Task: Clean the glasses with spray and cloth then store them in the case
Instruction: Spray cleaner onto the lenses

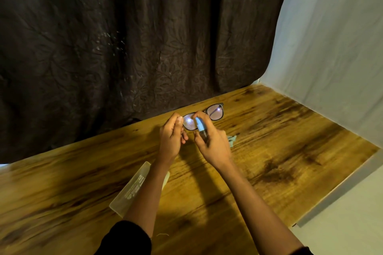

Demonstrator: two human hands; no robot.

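Over the wooden table (269, 130), my left hand (172, 136) pinches the glasses (216, 112) by one end and my right hand (213, 143) grips the spray bottle (201, 128). I should mist each lens lightly and squarely.

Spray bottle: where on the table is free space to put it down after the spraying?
The widest bare patch of the table lies right of the cloth, toward the white backdrop. Another lies left of the case. The middle is crowded: the left hand holds the glasses, the right hand the spray bottle.
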